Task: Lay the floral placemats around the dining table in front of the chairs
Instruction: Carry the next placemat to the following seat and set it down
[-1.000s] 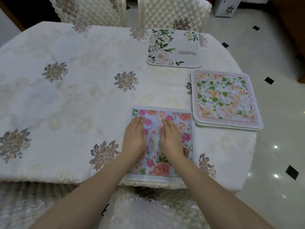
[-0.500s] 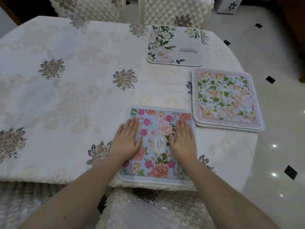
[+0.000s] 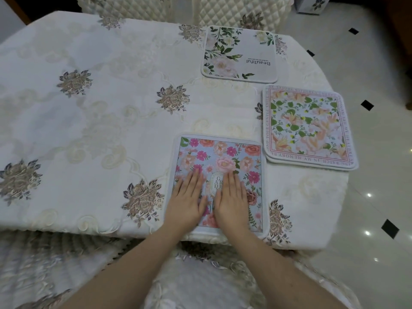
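— Where is the blue placemat (image 3: 225, 157)?
— At the table's (image 3: 89, 130) near edge, before a chair (image 3: 196, 284).
— And the hands?
— Left hand (image 3: 186, 200) and right hand (image 3: 231, 198) press it flat, fingers straight, close together.

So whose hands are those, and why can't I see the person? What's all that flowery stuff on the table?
The camera sits on the person's head and looks down, so you see only their arms and hands, as if through their eyes. There is no machine here, just two bare hands. The left hand and the right hand lie flat, fingers straight, side by side on a blue placemat with pink flowers at the near edge of the table. They press on it; nothing is gripped. To its right lies a pink-bordered placemat, with another edge showing underneath. Farther away lies a white placemat with green leaves, in front of a quilted chair. A cream tablecloth with stitched flowers covers the table.
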Tool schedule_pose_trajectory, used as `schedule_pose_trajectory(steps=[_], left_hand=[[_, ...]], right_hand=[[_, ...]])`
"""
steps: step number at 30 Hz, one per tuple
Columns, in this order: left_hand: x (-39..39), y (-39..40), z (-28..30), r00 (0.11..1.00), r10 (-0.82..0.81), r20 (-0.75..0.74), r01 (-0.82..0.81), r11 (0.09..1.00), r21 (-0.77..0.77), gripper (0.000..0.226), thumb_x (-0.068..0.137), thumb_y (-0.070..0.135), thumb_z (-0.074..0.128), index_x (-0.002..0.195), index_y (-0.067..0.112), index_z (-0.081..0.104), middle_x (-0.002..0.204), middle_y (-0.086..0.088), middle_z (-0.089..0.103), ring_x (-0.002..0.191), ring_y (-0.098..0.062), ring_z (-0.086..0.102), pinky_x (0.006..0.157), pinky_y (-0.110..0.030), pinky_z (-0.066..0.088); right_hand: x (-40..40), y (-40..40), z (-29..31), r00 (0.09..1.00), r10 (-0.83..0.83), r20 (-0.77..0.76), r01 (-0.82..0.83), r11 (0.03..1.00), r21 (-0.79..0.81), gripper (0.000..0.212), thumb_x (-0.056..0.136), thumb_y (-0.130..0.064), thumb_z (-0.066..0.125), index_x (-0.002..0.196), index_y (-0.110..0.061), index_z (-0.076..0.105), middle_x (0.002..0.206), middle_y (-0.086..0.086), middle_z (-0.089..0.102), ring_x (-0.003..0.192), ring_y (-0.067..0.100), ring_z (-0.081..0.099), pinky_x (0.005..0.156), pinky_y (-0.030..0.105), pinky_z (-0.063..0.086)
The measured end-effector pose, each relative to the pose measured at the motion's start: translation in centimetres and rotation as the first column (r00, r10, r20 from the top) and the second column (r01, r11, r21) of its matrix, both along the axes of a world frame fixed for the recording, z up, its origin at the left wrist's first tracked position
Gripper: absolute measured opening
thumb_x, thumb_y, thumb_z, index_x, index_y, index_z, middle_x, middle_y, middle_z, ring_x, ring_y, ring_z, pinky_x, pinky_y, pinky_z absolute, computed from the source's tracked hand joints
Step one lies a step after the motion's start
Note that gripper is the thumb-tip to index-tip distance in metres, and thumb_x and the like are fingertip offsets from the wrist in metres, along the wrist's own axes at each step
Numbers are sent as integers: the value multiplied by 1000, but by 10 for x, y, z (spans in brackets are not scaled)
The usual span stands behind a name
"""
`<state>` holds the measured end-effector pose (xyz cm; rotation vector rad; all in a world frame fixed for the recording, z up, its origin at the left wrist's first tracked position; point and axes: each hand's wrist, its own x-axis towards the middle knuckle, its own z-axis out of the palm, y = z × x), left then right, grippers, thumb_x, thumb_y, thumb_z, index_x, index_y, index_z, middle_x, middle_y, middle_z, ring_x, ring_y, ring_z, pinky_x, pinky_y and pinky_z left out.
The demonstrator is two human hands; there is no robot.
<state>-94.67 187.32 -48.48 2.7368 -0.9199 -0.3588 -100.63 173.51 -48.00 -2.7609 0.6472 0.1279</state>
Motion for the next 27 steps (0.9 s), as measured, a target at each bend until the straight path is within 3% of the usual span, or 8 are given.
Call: schedule_pose_trajectory(steps=[6,10,13,20,23,27], left_hand=[[6,18,-3,998,-49,45,46,997,65,66,101,50,12,157,15,6,165,-3,5,152,-15,-1,123,-38,5],[8,30,-4,999,-31,39,27,995,93,69,100,55,5,157,17,-4,165,0,-10,151,-11,-13,121,-32,-9],[12,35,-4,999,-35,28,32,996,87,71,98,59,2,156,20,-9,164,2,-14,149,-8,-17,117,-27,-16],[21,58,0,999,44,-16,-41,989,145,70,95,62,-8,152,23,-24,162,3,-25,148,-12,-22,120,-36,-10],[23,62,10,1000,14,-26,-8,981,192,75,92,63,-11,154,22,-17,163,0,-18,149,-14,-17,120,-35,-10],[32,52,34,999,-21,-44,33,958,283,76,95,57,4,157,12,4,166,-7,2,152,-20,3,123,-38,2]], right_hand=[[-18,-13,-7,997,56,-47,-59,996,-71,65,101,-47,13,157,-18,2,166,0,2,151,11,-4,122,32,-9],[-34,-32,-6,996,42,-80,-49,994,-99,66,101,-50,11,157,-15,5,166,3,6,152,13,2,122,31,-9],[-44,-47,-3,992,58,-110,-67,995,-75,65,102,-50,6,157,-16,-3,166,1,-3,152,12,-5,122,31,-8],[-62,-64,8,980,89,-175,-108,989,-101,68,97,-54,-8,154,-17,-12,164,-2,-15,149,9,-17,121,31,-9],[-69,-68,16,971,87,-224,-107,991,-78,70,96,-55,-8,154,-17,-16,164,-1,-15,150,11,-16,122,32,-7],[-67,-69,34,953,91,-288,-108,993,-44,68,103,-51,14,157,-13,-4,166,4,-4,153,15,-4,123,34,0]])
